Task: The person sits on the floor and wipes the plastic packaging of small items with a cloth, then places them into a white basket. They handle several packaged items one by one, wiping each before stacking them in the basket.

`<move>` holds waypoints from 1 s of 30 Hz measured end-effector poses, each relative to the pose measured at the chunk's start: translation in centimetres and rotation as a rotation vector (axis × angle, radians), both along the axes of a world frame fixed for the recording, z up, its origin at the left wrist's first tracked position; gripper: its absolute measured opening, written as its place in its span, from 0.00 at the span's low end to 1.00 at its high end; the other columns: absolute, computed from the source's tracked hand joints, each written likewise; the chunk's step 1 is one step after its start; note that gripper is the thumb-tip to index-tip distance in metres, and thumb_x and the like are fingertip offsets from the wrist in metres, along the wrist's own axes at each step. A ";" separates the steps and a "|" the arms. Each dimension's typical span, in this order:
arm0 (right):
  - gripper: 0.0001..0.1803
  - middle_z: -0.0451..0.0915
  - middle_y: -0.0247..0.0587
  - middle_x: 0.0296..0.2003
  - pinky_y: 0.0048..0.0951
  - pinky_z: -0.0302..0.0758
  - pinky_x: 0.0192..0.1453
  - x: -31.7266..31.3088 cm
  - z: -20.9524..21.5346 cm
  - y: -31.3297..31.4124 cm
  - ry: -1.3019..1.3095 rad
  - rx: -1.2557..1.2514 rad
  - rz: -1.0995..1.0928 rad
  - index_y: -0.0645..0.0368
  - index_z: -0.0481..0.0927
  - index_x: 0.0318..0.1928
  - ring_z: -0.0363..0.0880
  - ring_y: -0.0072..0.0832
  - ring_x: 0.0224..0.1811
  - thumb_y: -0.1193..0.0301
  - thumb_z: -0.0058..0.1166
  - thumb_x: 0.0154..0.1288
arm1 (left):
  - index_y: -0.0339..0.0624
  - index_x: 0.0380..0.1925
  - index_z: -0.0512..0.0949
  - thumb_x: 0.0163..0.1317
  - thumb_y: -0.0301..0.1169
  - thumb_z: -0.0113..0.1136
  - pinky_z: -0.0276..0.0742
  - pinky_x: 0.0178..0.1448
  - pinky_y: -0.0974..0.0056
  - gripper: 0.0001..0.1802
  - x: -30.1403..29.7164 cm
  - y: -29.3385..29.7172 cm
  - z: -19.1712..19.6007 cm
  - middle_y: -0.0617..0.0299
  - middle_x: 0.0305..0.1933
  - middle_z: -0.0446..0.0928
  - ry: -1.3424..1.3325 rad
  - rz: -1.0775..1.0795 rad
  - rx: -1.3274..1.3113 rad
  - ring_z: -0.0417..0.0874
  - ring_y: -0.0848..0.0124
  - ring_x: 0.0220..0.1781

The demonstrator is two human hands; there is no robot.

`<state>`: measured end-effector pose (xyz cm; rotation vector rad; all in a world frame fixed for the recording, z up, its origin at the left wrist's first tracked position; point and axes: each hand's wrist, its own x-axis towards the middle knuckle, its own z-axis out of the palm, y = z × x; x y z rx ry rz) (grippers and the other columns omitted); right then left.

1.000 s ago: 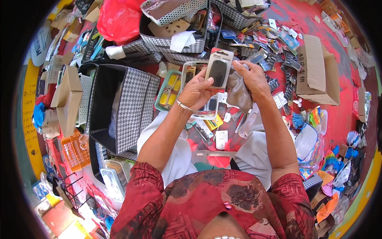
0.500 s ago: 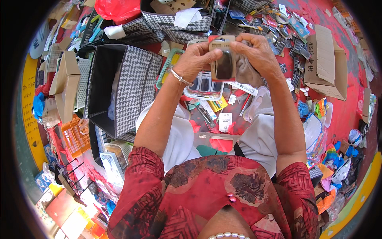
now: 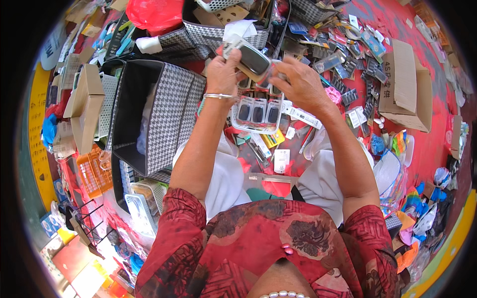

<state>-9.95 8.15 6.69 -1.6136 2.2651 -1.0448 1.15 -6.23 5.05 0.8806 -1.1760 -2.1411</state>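
One package [image 3: 255, 61] gripped by left hand [image 3: 222, 75], right hand [image 3: 301, 85] blurred, hold unclear, partly hiding basket [image 3: 257, 129], houndstooth bin [image 3: 171, 115] at left.

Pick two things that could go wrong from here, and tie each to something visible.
1. The left hand grips the tilted blister pack near one end, so it might slip and land among similar packs in the white basket.
2. Loose packages crowd the red floor; a pack falling there could be hard to find.
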 end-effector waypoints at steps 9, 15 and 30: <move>0.19 0.76 0.31 0.28 0.17 0.70 0.31 -1.6 0.5 0.1 -1.125 0.107 -0.164 0.64 0.77 0.39 0.73 0.15 0.27 0.59 0.53 0.58 | 0.39 0.44 0.70 0.58 0.31 0.55 0.78 0.46 0.64 0.14 0.4 -0.5 0.3 0.59 0.43 0.75 0.075 -0.102 0.160 0.78 0.70 0.43; 0.12 0.76 0.31 0.24 0.17 0.69 0.30 0.2 -0.4 -0.4 -1.079 -0.112 -0.095 0.61 0.78 0.34 0.72 0.14 0.25 0.65 0.58 0.53 | 0.42 0.41 0.70 0.60 0.37 0.52 0.76 0.37 0.65 0.14 0.1 0.5 0.2 0.65 0.35 0.74 0.049 -0.157 0.213 0.76 0.73 0.32; 0.14 0.76 0.48 0.20 0.33 0.70 0.29 0.4 2.1 0.3 -0.599 -0.281 -0.510 0.61 0.77 0.30 0.76 0.39 0.24 0.61 0.54 0.53 | 0.39 0.41 0.69 0.65 0.49 0.37 0.73 0.43 0.66 0.23 -1.2 2.7 -0.5 0.59 0.37 0.74 0.050 -0.300 0.187 0.75 0.72 0.37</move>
